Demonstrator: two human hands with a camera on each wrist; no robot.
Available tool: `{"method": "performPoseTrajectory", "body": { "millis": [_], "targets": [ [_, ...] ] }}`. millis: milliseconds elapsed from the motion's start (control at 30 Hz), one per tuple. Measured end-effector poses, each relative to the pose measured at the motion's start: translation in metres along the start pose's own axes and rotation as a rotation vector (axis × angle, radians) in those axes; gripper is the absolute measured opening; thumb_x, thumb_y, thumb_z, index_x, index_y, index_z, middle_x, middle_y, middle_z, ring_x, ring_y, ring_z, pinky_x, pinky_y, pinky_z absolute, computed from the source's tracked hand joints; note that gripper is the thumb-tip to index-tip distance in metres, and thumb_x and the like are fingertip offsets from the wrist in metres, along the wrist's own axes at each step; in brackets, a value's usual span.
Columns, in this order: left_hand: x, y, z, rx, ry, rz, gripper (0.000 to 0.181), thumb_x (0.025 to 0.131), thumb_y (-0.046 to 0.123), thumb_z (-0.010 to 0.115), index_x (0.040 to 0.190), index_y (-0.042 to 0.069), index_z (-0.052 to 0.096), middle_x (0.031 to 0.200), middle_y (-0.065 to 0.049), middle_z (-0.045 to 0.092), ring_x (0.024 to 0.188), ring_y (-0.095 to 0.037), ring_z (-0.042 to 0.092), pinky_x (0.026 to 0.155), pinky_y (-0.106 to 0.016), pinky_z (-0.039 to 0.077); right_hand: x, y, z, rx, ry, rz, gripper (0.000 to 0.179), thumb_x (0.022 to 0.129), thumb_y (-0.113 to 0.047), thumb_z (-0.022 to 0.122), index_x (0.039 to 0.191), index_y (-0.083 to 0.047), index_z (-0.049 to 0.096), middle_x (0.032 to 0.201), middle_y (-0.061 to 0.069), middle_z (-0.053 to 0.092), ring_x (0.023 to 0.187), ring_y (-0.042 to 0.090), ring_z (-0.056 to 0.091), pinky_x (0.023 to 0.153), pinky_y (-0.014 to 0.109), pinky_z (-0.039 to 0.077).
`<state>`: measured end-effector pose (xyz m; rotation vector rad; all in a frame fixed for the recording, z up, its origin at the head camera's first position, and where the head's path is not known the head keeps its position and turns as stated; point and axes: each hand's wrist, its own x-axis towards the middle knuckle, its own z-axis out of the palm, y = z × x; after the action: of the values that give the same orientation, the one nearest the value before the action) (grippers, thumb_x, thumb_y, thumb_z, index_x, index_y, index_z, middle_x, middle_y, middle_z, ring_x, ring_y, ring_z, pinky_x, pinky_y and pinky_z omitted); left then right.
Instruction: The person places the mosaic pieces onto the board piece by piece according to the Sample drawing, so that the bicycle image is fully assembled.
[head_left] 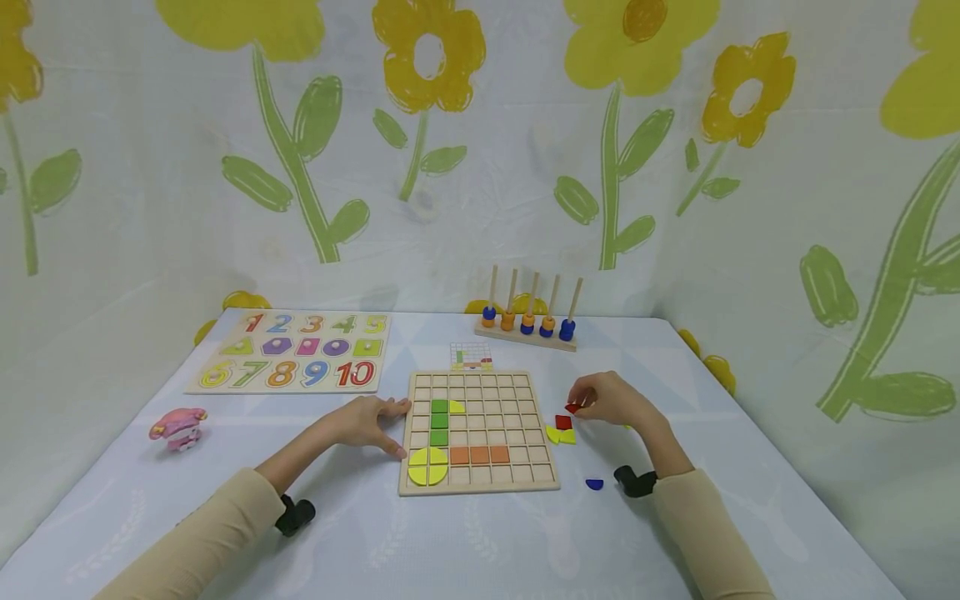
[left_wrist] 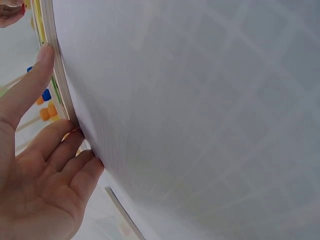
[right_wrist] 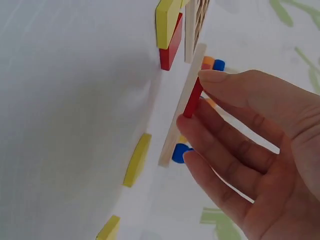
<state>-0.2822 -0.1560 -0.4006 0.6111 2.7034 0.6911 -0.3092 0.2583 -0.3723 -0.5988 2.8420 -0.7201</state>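
Note:
A wooden grid board (head_left: 480,489) lies on the table, with green squares (head_left: 439,421), orange squares (head_left: 480,455), a yellow quarter-circle and a yellow circle of quarter pieces (head_left: 428,467) in its cells. My left hand (head_left: 367,422) rests at the board's left edge, thumb and fingertips touching its side, fingers loosely spread. To the right of the board, my right hand (head_left: 615,400) pinches a thin red piece (right_wrist: 194,100) between thumb and fingers, held above the tabletop. Just below that hand lie a red square (head_left: 563,422) and yellow pieces (head_left: 567,437); nearer me is a blue half-circle (head_left: 595,484).
Behind the board lies a small pattern card (head_left: 471,357). A bead stacker (head_left: 525,335) stands at the back. A number puzzle board (head_left: 292,352) and a pink toy figure (head_left: 178,428) occupy the left side. A flower-printed curtain (head_left: 480,183) hangs beyond the table.

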Motion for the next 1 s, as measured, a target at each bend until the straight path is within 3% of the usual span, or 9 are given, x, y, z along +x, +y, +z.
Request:
{"method": "performPoseTrajectory", "body": {
  "millis": [367, 700, 1000],
  "targets": [
    [-0.001, 0.002, -0.001, -0.004, 0.002, -0.007, 0.088, 0.069, 0.036, 0.086, 0.141, 0.005, 0.047, 0.145, -0.018, 0.042, 0.136, -0.038, 0.035, 0.108, -0.054, 0.031, 0.003, -0.020, 0.007, 0.072, -0.057, -0.242, 0.016, 0.084, -0.003, 0.073, 0.099, -0.009, 0.070, 0.093, -0.002, 0.069, 0.086, 0.016, 0.064, 0.082, 0.042, 0.056],
    [-0.002, 0.004, -0.002, 0.002, -0.003, -0.012, 0.087, 0.070, 0.036, 0.086, 0.141, 0.005, 0.047, 0.145, -0.020, 0.041, 0.136, -0.039, 0.034, 0.108, -0.056, 0.030, 0.004, -0.039, 0.021, 0.034, -0.126, -0.330, 0.018, 0.086, -0.006, 0.072, 0.103, -0.009, 0.070, 0.096, -0.004, 0.067, 0.088, 0.021, 0.064, 0.081, 0.041, 0.055],
    [-0.002, 0.003, -0.001, 0.005, -0.003, -0.018, 0.088, 0.070, 0.037, 0.086, 0.142, 0.006, 0.047, 0.145, -0.021, 0.041, 0.137, -0.039, 0.033, 0.108, -0.056, 0.029, 0.006, -0.050, 0.035, -0.009, -0.141, -0.357, 0.015, 0.085, -0.003, 0.072, 0.098, -0.011, 0.070, 0.094, -0.005, 0.067, 0.088, 0.012, 0.062, 0.081, 0.036, 0.054]
  ]
}}
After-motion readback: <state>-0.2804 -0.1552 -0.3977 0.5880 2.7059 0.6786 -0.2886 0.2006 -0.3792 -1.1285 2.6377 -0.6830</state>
